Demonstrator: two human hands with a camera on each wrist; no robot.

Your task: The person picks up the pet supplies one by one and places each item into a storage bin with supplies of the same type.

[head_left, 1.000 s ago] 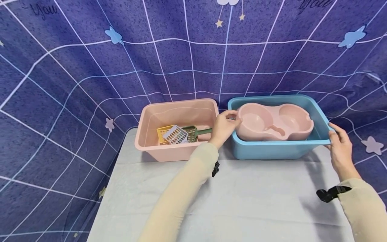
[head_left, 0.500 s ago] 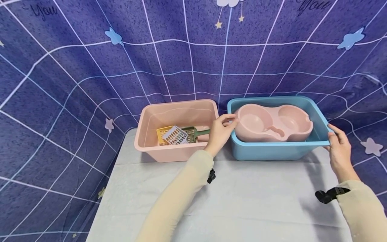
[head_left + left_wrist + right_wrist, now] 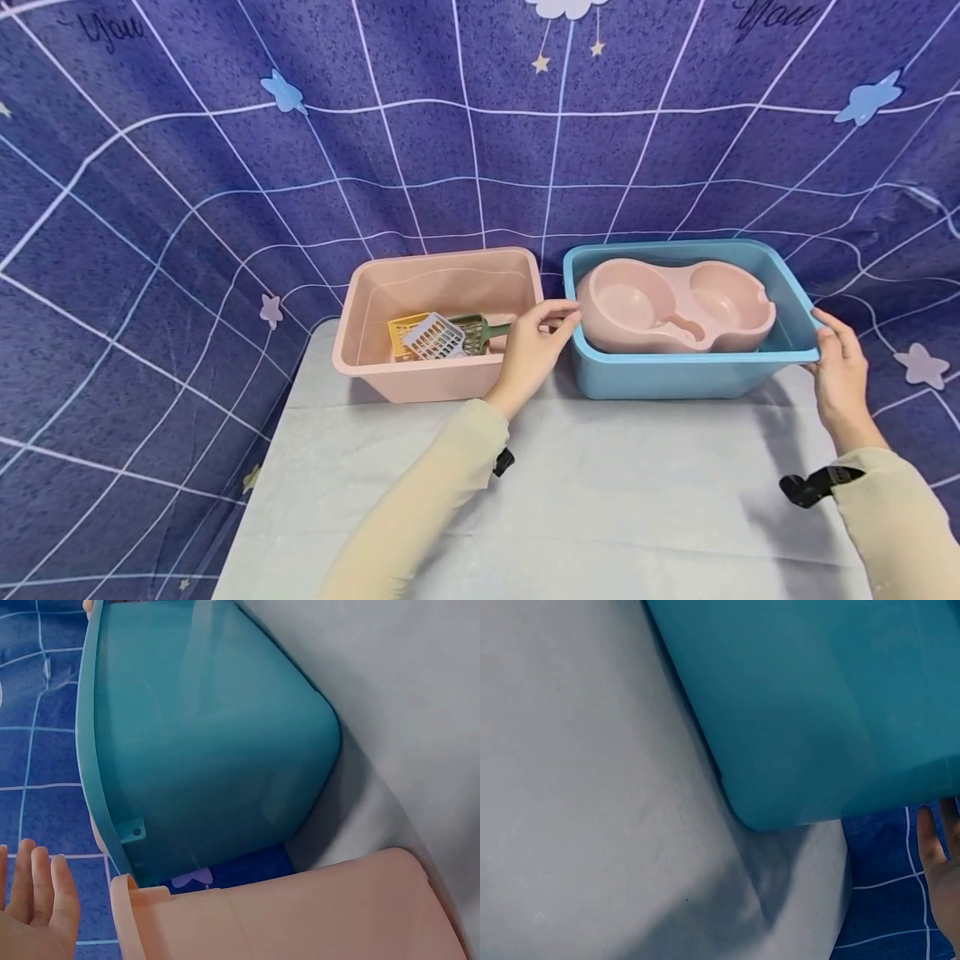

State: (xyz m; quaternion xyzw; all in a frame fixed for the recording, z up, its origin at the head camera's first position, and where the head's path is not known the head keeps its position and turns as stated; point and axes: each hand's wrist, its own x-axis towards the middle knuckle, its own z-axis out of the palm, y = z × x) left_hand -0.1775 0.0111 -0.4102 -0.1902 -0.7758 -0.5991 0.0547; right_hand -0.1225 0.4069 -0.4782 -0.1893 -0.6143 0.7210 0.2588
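My left hand (image 3: 528,350) is held with fingertips right at the left rim of a blue plastic tub (image 3: 667,377), between it and a pink tub (image 3: 420,383). In the left wrist view, the fingers (image 3: 43,889) look straight and hold nothing. My right hand (image 3: 842,371) grips the blue tub's right rim at the front corner, thumb on the edge. A pink double pet bowl (image 3: 681,292) lies inside the blue tub, both hollows facing up. Within the pink tub are slotted litter scoops: a pale grey one (image 3: 437,337), a yellow one (image 3: 400,335) and a green one (image 3: 475,335).
Both tubs stand side by side on a table with a light grey cover (image 3: 637,483). A dark blue curtain (image 3: 480,150) with a grid and stars hangs close behind them and along the left. A narrow gap parts the two tubs.
My left hand has drawn away from the pet bowl's left end, left and toward me, to just outside the blue tub's rim. The right hand keeps its hold on the tub.
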